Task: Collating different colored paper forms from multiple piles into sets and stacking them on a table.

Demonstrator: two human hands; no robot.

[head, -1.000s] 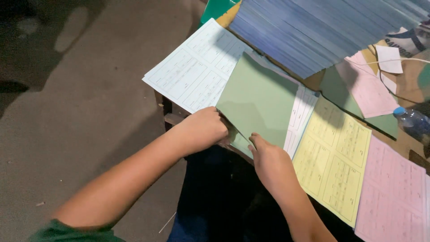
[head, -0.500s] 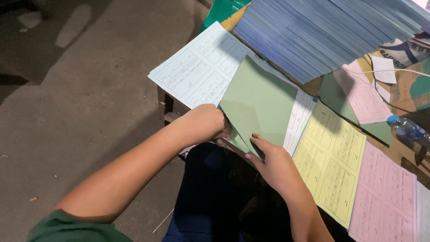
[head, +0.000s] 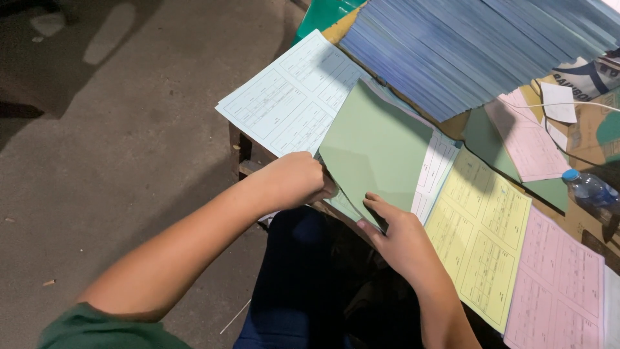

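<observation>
Head view, centre of frame: left hand (head: 294, 181) was closed on the lower-left edge of a plain green sheet (head: 378, 148), fingers curled round the paper's edge. Right hand (head: 397, 236), just below and right of it, pinched the same sheet's bottom corner betw. thumb and forefinger; remaining fingers were tucked under, so their contact couldn't be told. Green sheet lay tilted, corner-down, across the mid-frame, overlapping other papers.

Upper-centre left: pale blue printed form (head: 290, 97), rectangular w/ ruled boxes, lay partly under the green sheet and overhung the table edge (head: 242, 152). Right of the green sheet: a white form (head: 434, 169), mostly covered. Lower right: yellow form (head: 481, 239), same boxed layout, lay beside a pink form (head: 562, 284) at the frame's lower-right corner, edges touching or just overlapping. Upper right: a fanned stack of blue-grey sheets (head: 478, 52) filled the top, w/ a green folder (head: 323, 14) peeking out at its upper-left. Right edge, mid-height: a second pink form (head: 526, 139) rested on another green sheet (head: 484, 139); a small white slip (head: 558, 103) lay above it. A clear plastic bottle (head: 589, 189) w/ blue cap lay on its side at far right. Left half of frame: bare grey floor (head: 116, 161).
</observation>
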